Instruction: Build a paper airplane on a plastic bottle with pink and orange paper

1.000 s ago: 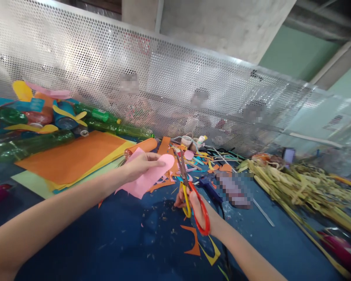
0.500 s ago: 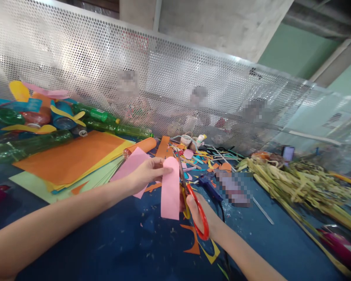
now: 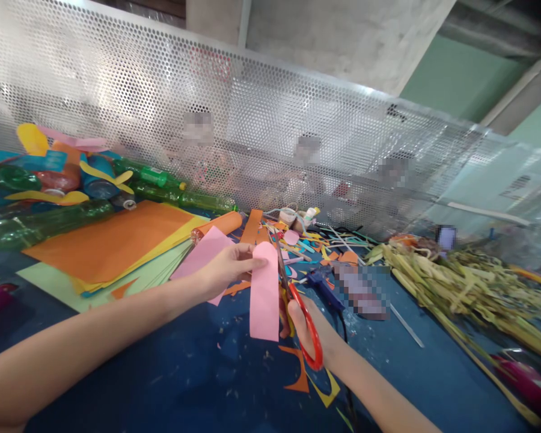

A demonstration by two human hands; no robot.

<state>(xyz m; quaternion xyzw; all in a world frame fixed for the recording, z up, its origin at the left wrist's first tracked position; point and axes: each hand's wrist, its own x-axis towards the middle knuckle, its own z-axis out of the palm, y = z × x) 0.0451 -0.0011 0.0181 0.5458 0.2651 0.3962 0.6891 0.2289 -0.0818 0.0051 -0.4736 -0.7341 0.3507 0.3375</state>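
My left hand (image 3: 228,266) pinches the rounded top of a pink paper strip (image 3: 264,293), which hangs down above the blue table (image 3: 171,373). My right hand (image 3: 307,328) grips scissors (image 3: 297,304) with red and yellow handles; their blades point up along the strip's right edge. A larger pink sheet (image 3: 202,255) lies on the table behind my left hand.
Orange, yellow and green paper sheets (image 3: 112,246) lie at left, with green bottles (image 3: 180,197) behind. Coloured paper scraps (image 3: 306,243), a blue glue gun (image 3: 322,285) and dried leaves (image 3: 460,288) cover the right. A perforated metal screen (image 3: 252,132) stands behind, with people beyond it.
My left hand has lifted a cut pink strip off the larger sheet and turned it to hang upright. My right hand has brought the scissors up beside it.
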